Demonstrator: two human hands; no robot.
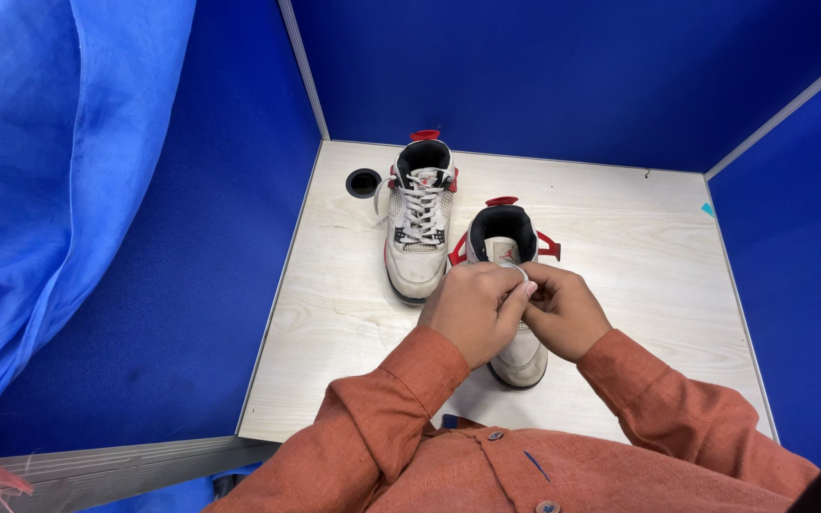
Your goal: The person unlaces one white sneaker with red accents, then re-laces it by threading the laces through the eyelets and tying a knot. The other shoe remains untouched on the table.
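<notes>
Desk [620, 237], pale wood, walled by blue panels [544, 76] on three sides; bare room at right and lower left. Shoes: two. Laced shoe [417, 228], upper centre. Second shoe [510, 285], centre, under both hands. Left hand [472, 309] and right hand [563, 309]: fingers closed, pinching its white lace [517, 273]. One round hole [364, 182], upper left.
</notes>
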